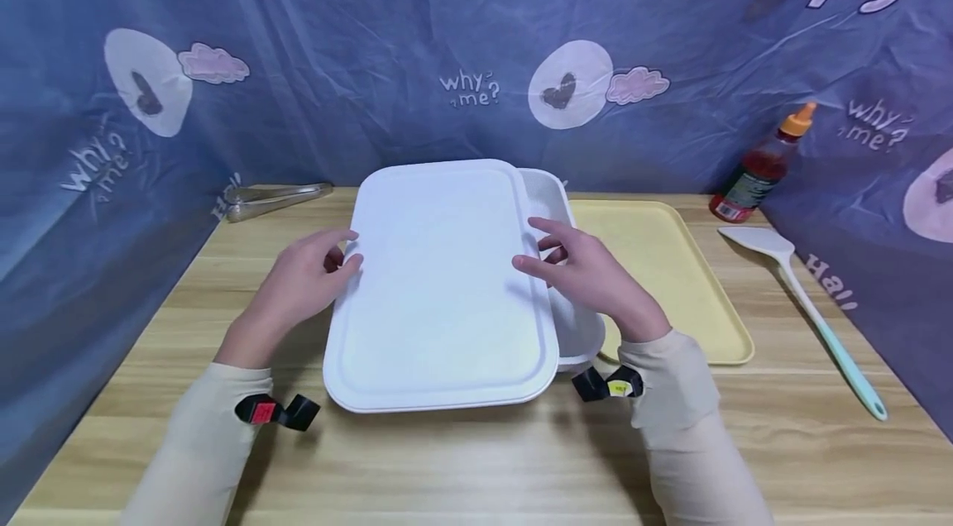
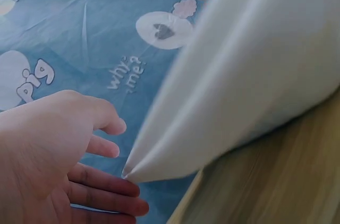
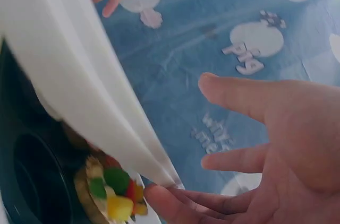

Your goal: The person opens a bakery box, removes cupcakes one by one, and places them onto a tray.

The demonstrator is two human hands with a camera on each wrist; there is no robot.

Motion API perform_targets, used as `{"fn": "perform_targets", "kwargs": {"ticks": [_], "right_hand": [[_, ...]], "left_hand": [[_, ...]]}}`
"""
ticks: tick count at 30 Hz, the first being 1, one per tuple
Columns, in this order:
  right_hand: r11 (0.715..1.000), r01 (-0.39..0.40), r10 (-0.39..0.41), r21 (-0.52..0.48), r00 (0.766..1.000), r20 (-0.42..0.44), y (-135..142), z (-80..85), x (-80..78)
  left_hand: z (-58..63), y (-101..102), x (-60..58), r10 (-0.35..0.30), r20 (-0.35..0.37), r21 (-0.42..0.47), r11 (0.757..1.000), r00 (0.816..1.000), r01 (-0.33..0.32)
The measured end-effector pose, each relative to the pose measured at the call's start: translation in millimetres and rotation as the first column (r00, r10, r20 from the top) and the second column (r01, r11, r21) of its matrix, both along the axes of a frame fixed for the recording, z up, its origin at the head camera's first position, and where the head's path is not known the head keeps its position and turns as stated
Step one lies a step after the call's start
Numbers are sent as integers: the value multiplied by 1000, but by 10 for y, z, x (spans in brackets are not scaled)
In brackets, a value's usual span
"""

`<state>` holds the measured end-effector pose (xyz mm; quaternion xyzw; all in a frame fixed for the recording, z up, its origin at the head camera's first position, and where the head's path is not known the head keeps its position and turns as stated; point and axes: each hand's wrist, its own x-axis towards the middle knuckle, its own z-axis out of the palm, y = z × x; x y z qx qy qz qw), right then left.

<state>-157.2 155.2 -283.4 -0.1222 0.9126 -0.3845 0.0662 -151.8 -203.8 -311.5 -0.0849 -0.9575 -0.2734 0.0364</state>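
Note:
A white rectangular lid (image 1: 444, 286) with rounded corners is level between both hands, covering much of a white box (image 1: 584, 332). My left hand (image 1: 301, 274) is at its left edge. In the left wrist view, fingertips (image 2: 133, 187) touch the edge from below and the thumb stands apart. At the right edge is my right hand (image 1: 581, 265); its lower fingertips touch the edge, thumb raised away, as the right wrist view shows. Beneath the lid there, a dark tray with round cups (image 3: 37, 181) appears, beside a round food piece with green, yellow and red bits (image 3: 117, 195).
A yellow tray (image 1: 663, 261) lies partly under the box's right side. Farther right are a white spatula with a mint handle (image 1: 804, 294) and an orange-capped sauce bottle (image 1: 755, 170). Metal tongs (image 1: 275, 199) lie back left. Patterned blue cloth (image 1: 447, 38) hangs behind.

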Motion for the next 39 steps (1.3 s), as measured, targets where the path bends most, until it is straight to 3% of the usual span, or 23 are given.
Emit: {"fn": "perform_targets", "kwargs": {"ticks": [6, 18, 27, 39], "right_hand": [[1000, -18, 18, -7, 1000, -21, -166, -22, 46], [1000, -17, 17, -10, 1000, -26, -658, 15, 148], [999, -47, 47, -10, 999, -28, -1031, -18, 227], [996, -94, 94, -8, 996, 7, -1458, -156, 380]], "left_hand": [[12, -186, 140, 22, 3, 10, 1000, 1000, -22], [-4, -595, 379, 95, -67, 15, 995, 993, -94], [-48, -924, 557, 147, -122, -43, 987, 981, -154], [-151, -1322, 822, 226, -102, -80, 969, 969, -234]]}}
